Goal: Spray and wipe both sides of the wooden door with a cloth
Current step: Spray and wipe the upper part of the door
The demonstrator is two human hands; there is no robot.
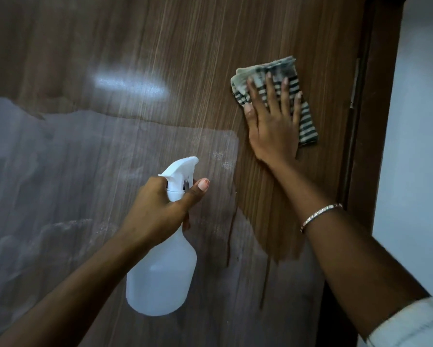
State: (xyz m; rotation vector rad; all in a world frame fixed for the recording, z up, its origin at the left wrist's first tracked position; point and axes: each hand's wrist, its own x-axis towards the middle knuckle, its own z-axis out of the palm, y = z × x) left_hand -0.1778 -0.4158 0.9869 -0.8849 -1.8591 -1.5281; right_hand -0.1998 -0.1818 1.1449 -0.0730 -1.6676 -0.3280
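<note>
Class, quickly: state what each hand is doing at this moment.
Left hand: fingers curled round the neck of the white spray bottle, holding it.
Right hand: open, straight fingers pressing the striped cloth flat against the wooden door.

Dark wood-grain door [160, 46], w/ a pale wet film [60, 171] over its lower left & thin drips [229, 236] running down near bottom centre. Folded striped cloth [278, 68] sits flat against the panel's upper right, just beside the frame [378, 121]; a light's glare [130, 86] shows upper left.
</note>
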